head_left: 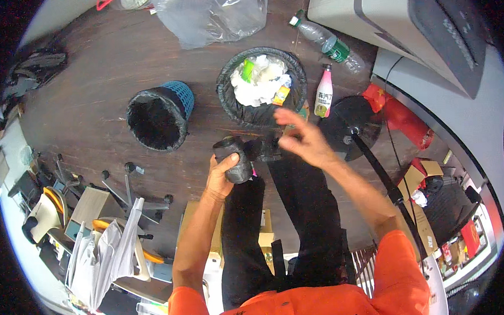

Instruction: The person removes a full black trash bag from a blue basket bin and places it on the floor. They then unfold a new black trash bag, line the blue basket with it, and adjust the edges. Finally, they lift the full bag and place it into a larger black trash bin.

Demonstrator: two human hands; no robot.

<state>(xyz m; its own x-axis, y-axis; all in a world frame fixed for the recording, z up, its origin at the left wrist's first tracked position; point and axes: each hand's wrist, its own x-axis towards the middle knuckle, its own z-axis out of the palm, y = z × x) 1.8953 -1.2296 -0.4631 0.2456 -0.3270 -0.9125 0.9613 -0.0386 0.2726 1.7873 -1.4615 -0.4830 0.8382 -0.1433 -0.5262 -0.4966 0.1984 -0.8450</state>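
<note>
Black, a roll of plastic bin bags (233, 158) sits gripped in the left hand (218, 178), just below the full black-lined wastebasket (260, 88). The right hand (304, 139) hovers spread and empty beside it. Two bins: the second, blue and empty (160, 116), stands left. Two bottles lie right: pink (323, 92), clear (328, 42).

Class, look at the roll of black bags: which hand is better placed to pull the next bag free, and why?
Probably the right hand: it hovers open beside the roll of black bags, while the left hand is occupied gripping it.
</note>
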